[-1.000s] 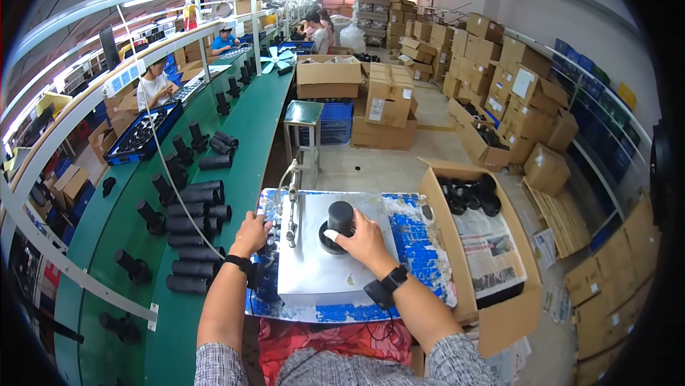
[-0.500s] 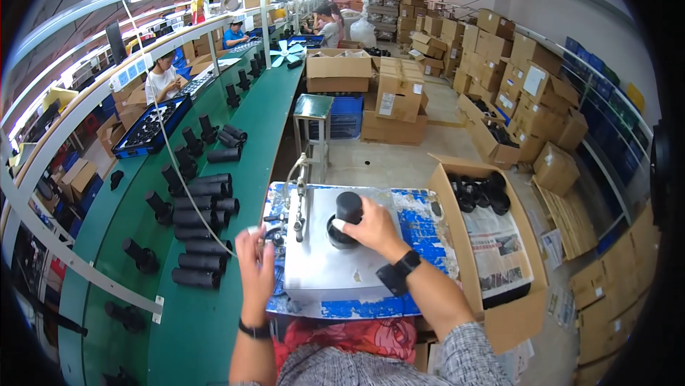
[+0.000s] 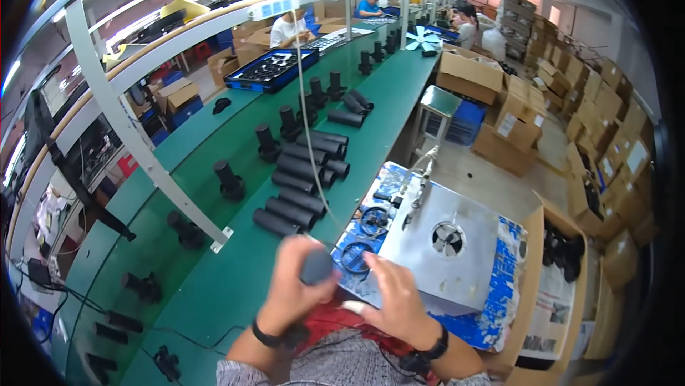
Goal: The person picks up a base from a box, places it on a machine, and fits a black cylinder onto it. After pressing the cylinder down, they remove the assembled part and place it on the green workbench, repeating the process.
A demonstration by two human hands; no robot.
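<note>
Lifted off the metal plate [image 3: 457, 257] since the earlier frames, the dark cylindrical part [image 3: 316, 266], and now held up close between both hands near the table's near edge. Left hand [image 3: 296, 287] clamped around that part from the left, fingers wrapped on its body. Right hand [image 3: 391, 299] just beside it, fingers spread and partly open, fingertips near the part; cannot tell whether actually touching it. Black watch bands on both wrists. Just beyond the hands, two black rings [image 3: 365, 237] lying on the blue-patterned surface [image 3: 503, 293] at the plate's left edge. In the plate's middle, a round opening with fan-like vanes [image 3: 448, 237], left bare. At the plate's far left corner, a small upright lever fixture [image 3: 419, 180]. To the right, an open cardboard box [image 3: 564, 250] with dark parts inside. Left of the plate, on the green table [image 3: 214, 293], a row of black tubes [image 3: 303, 183] lying side by side, with upright black parts [image 3: 230, 180] farther along. Toward the far end, a blue tray [image 3: 271, 70] of dark pieces, other people at work, and stacked cartons [image 3: 564, 93] on the floor.
</note>
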